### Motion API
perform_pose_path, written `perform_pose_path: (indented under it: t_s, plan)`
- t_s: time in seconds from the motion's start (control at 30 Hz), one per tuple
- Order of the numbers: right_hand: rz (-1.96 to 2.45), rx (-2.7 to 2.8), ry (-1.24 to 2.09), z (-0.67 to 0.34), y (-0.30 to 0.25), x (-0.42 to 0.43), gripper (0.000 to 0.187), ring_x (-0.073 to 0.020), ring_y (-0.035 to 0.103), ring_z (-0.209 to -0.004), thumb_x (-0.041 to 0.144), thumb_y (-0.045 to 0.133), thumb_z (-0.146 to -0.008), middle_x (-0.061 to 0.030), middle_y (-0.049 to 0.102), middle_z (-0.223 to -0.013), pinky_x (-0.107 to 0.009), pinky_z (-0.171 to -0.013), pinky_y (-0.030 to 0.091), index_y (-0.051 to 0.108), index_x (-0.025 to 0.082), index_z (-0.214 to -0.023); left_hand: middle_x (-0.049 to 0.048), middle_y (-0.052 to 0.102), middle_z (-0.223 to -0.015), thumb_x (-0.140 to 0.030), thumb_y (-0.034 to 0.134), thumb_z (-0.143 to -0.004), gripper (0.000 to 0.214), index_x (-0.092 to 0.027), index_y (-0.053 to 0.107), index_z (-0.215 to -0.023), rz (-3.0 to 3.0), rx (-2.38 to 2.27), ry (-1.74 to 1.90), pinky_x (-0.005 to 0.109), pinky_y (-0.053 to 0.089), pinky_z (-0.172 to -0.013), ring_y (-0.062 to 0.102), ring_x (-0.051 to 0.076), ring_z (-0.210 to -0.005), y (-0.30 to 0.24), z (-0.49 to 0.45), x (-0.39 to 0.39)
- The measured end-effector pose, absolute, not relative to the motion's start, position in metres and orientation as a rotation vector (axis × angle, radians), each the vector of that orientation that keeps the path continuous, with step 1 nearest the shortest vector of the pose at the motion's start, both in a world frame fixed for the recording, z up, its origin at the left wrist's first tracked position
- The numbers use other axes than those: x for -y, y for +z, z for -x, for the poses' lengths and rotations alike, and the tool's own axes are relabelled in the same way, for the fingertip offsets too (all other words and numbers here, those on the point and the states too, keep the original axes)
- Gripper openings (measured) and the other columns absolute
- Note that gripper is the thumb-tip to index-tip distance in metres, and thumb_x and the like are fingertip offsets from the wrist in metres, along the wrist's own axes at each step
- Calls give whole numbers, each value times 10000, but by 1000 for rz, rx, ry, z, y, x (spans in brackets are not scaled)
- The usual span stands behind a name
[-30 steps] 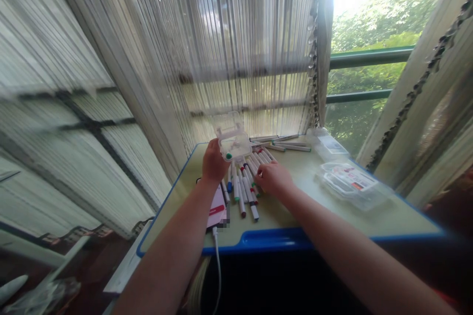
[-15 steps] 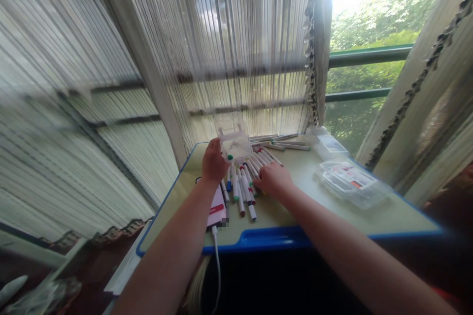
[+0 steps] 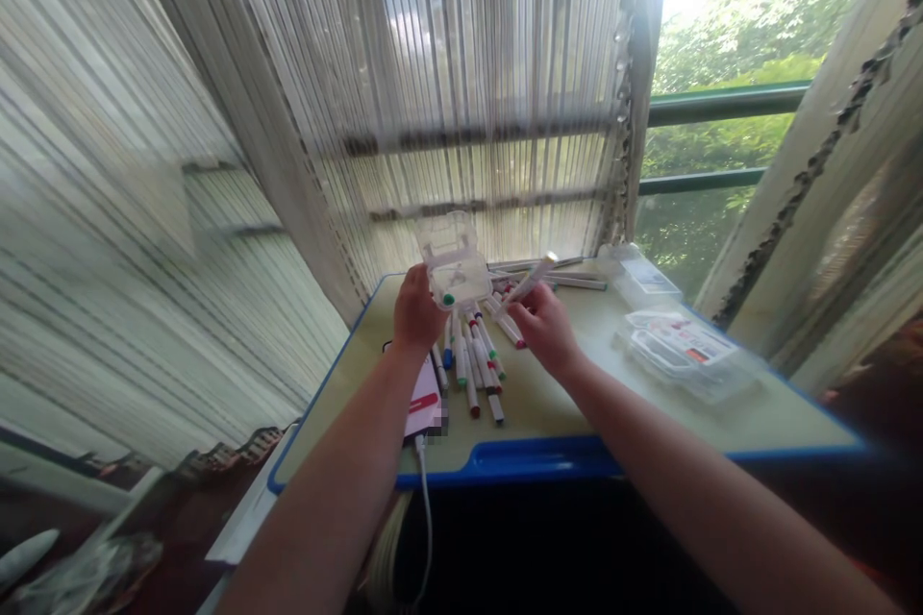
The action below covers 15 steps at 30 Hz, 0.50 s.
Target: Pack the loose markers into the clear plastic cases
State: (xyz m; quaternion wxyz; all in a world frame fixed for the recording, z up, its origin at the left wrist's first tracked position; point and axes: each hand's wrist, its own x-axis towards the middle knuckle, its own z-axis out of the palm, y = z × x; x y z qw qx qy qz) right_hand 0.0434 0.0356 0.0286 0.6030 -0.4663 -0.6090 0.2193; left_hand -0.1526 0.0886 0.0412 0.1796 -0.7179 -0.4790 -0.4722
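My left hand (image 3: 418, 312) is closed on the side of a clear plastic case (image 3: 467, 277), whose lid stands raised at the back. A green-ended marker (image 3: 448, 300) shows inside it, near the front left. In my right hand (image 3: 544, 327) is a white marker (image 3: 532, 279) with a pale yellow end, lifted and slanting up to the right above the pile. Several loose markers (image 3: 472, 360) with coloured ends lie on the table in front of the case. More markers (image 3: 577, 281) lie behind my right hand.
A phone (image 3: 424, 399) with a white cable (image 3: 425, 500) lies by my left forearm. Two clear cases with labels, a nearer one (image 3: 685, 356) and a farther one (image 3: 638, 277), sit on the right of the blue-edged table (image 3: 591, 404). String curtains (image 3: 490, 38) hang behind.
My right hand has picked a marker out of the pile and raised it, tilted up. My left hand and the clear case have stayed nearly in place.
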Motion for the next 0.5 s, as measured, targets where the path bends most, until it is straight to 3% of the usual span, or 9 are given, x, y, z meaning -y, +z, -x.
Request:
perform_pose_path:
  t_s: [0.17,0.5]
  plan:
    - [1022,1406,465,-44,28,-35,114,-163,593,-734,329,531,-753,-28,658,-808,-283,-728,463,516,218,-774,96,607,-998,-104,606,-702,298,-175,523,-979,2042,1364,-1324,375,512,-880,598,241,-968,42,152,-88]
    - [1138,1482,365,-47,30,-33,246,-171,584,-682,402,455,-843,-29,629,-701,-278,-680,431,566,196,-768,104,607,-1014,-111,613,-703,319,-159,531,-1007,2036,1379,-1338,372,507,-898,599,243,-982,43,150,-87]
